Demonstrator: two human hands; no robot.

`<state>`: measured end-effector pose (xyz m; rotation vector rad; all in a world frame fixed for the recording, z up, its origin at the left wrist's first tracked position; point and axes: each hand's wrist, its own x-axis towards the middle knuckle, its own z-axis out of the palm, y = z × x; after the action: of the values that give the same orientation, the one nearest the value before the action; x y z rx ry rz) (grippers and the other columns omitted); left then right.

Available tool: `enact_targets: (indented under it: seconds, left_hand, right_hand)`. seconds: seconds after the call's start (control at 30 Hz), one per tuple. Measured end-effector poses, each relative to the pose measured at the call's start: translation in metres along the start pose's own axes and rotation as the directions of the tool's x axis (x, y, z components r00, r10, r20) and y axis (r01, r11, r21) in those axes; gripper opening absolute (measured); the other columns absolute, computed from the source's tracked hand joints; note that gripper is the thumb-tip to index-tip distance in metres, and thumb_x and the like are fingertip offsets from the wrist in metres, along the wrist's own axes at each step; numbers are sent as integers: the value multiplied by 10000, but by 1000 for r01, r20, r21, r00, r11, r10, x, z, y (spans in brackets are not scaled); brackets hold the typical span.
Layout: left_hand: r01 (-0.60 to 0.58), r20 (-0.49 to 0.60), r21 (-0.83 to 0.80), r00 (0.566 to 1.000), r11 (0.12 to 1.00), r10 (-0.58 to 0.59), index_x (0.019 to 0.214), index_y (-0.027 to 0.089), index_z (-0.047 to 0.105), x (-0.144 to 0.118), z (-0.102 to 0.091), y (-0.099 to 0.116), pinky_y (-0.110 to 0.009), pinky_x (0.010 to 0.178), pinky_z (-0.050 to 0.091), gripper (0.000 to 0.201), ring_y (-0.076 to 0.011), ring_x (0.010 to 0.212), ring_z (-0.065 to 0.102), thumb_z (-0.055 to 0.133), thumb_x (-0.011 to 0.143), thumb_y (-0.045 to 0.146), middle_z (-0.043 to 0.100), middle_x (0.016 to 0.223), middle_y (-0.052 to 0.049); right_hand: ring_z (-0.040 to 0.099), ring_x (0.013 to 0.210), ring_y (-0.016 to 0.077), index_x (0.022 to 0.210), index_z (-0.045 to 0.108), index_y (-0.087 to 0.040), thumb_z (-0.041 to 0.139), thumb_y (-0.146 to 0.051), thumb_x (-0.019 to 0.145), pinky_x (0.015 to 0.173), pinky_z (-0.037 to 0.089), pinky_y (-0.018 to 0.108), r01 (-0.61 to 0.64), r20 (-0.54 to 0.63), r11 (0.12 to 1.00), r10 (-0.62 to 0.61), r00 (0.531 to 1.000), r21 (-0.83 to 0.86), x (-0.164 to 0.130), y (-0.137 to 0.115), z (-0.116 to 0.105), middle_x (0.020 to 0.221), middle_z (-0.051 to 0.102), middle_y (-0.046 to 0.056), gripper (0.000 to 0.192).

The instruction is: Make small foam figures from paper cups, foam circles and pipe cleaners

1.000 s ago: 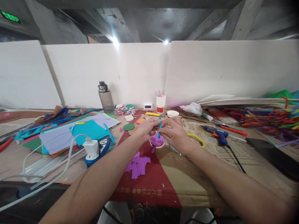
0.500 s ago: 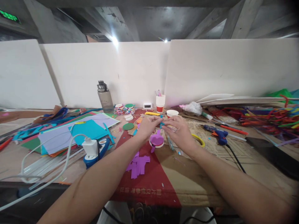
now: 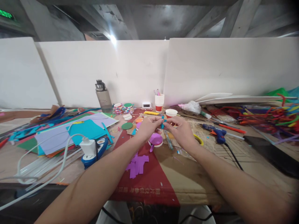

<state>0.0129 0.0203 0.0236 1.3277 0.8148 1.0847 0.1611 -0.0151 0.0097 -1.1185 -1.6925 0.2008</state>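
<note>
Between the fingertips of both hands is a small blue paper strip (image 3: 163,123), folded or curled. My left hand (image 3: 149,127) pinches it from the left, and my right hand (image 3: 178,129) pinches it from the right. Just below the hands stands a purple-topped round piece (image 3: 156,140) with a white and red side and a purple tab hanging at its front. Nearer to me lies a loose pile of purple paper strips (image 3: 137,165). A green paper disc (image 3: 126,125) and an orange disc (image 3: 139,120) lie beyond my left wrist.
A hot glue gun (image 3: 217,132) and a yellow tape roll (image 3: 198,139) lie right of my right hand. Coloured paper sheets (image 3: 87,132) and a blue power strip (image 3: 95,155) are left. A paper cup (image 3: 171,113), a pen cup (image 3: 159,102) and a water bottle (image 3: 103,98) stand behind.
The blue paper strip has shifted slightly in my fingertips, and my hands are closer together around it. The whole view has moved a little; the table things stay in place.
</note>
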Motion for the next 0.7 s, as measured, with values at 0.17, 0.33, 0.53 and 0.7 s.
enact_targets:
  seconds: [0.17, 0.33, 0.53, 0.7]
  left_hand:
    - [86, 18, -131, 996, 988, -84, 776, 116, 674, 2, 0, -3, -171, 447, 467, 75, -91, 526, 615, 712, 793, 179, 624, 623, -3]
    - [188, 44, -213, 982, 959, -183, 782, 107, 662, 3, 0, -3, -166, 448, 478, 75, -101, 517, 637, 718, 796, 155, 639, 620, -15]
    - [247, 33, -218, 969, 944, -246, 775, 90, 659, 2, 1, -1, -138, 415, 445, 69, -84, 504, 622, 652, 840, 110, 661, 636, -40]
    - [224, 38, -210, 975, 952, -221, 779, 85, 660, 1, 2, -1, -131, 404, 418, 51, -82, 528, 623, 677, 817, 115, 656, 643, -34]
  right_hand:
    - [612, 771, 199, 792, 729, -207, 620, -294, 834, 742, 467, 346, -21, -25, 999, 22, 999, 41, 0, -1, 1, 803, 709, 44, 146]
    - [624, 810, 211, 805, 740, -216, 626, -279, 827, 778, 469, 365, -4, -38, 1000, 5, 999, 26, 0, 0, 1, 840, 722, 51, 132]
    - [631, 828, 219, 791, 741, -209, 633, -265, 829, 784, 469, 366, 14, -57, 1000, -14, 998, -10, 0, 3, 0, 831, 722, 56, 127]
    - [618, 832, 204, 813, 745, -211, 641, -252, 835, 792, 461, 342, 79, -70, 997, -80, 994, -10, -1, 5, 1, 818, 712, 47, 113]
